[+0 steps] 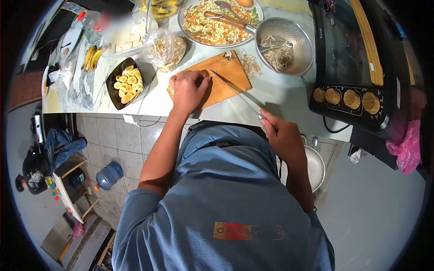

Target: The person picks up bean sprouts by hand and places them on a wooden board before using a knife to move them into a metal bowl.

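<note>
My left hand [189, 89] rests on the wooden cutting board [239, 83], fingers curled and pressed down. Whatever lies under those fingertips is mostly hidden; only a small brownish bit shows at their edge. My right hand [284, 134] grips the handle of a long knife [236, 92], its blade slanting across the board with the tip near my left fingers. A small dark-and-pale scrap [228, 55] sits at the board's far edge. Bean sprout bits [250, 66] are scattered just right of the board.
Around the board stand a dark bowl of banana slices [128, 85], a bag of sprouts [165, 49], a tray of chopped vegetables [203, 29] and a metal bowl [300, 49]. An oven [348, 101] borders the right. A person [38, 167] sits far left, near a water jug [109, 175].
</note>
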`<action>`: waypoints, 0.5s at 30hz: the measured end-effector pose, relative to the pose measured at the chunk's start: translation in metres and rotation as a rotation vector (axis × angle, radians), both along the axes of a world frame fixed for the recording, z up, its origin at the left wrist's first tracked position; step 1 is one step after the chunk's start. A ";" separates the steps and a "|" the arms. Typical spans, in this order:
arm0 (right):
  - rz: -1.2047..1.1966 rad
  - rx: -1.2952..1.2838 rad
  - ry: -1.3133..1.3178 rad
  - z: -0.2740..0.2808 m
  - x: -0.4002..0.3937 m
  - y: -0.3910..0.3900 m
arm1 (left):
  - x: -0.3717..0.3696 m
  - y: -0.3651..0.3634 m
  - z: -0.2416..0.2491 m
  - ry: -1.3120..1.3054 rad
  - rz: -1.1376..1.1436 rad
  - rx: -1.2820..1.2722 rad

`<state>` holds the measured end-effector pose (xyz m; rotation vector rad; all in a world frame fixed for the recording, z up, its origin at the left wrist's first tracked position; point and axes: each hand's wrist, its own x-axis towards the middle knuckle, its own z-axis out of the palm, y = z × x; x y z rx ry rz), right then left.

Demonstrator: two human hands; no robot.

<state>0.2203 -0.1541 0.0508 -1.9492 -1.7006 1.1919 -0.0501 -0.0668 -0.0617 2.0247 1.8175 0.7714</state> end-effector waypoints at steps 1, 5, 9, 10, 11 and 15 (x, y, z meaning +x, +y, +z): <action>-0.002 0.007 -0.001 0.001 0.001 0.000 | 0.000 0.000 0.002 0.001 -0.005 -0.016; -0.075 0.047 -0.058 -0.001 0.013 -0.006 | -0.003 0.002 0.006 -0.006 -0.023 -0.021; -0.205 0.010 -0.055 0.003 0.027 -0.011 | 0.004 0.014 0.016 -0.037 -0.047 -0.019; -0.218 0.017 -0.055 0.003 0.031 -0.012 | 0.008 0.019 0.019 -0.138 -0.078 -0.002; -0.244 0.000 -0.031 0.001 0.035 -0.013 | 0.012 0.026 0.022 -0.239 -0.111 0.015; -0.295 0.041 0.046 -0.008 0.041 -0.019 | 0.044 0.065 0.037 -0.269 -0.227 0.084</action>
